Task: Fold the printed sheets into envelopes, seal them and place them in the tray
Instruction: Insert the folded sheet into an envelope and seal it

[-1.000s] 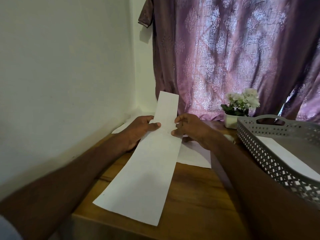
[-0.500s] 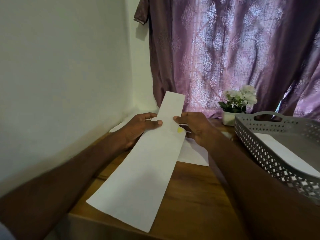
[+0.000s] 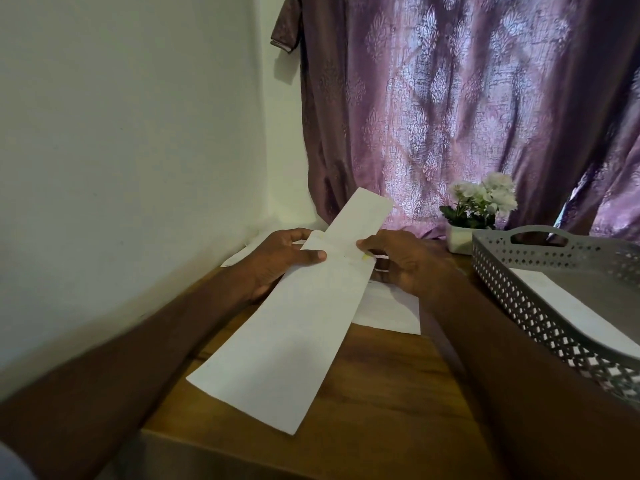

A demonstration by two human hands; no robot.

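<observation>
A long, narrow folded white sheet (image 3: 298,323) slants from the table's near edge up toward the curtain, raised off the wood. My left hand (image 3: 280,261) pinches its left edge, thumb on top. My right hand (image 3: 405,261) pinches the right edge at about the same height, with a small yellow spot showing by the thumb. Another white sheet (image 3: 388,310) lies flat on the table beneath my right hand. The grey perforated tray (image 3: 519,292) stands at the right with a white envelope (image 3: 571,306) inside it.
A wooden table (image 3: 388,403) sits in a corner, with a white wall at the left and a purple curtain (image 3: 450,109) behind. A small white pot of white flowers (image 3: 478,209) stands beside the tray's far end. More paper (image 3: 239,254) lies near the wall.
The sheet's far end has tilted to the right and the strip has swung a little. Both hands keep their pinch near its upper part. The view shifted slightly.
</observation>
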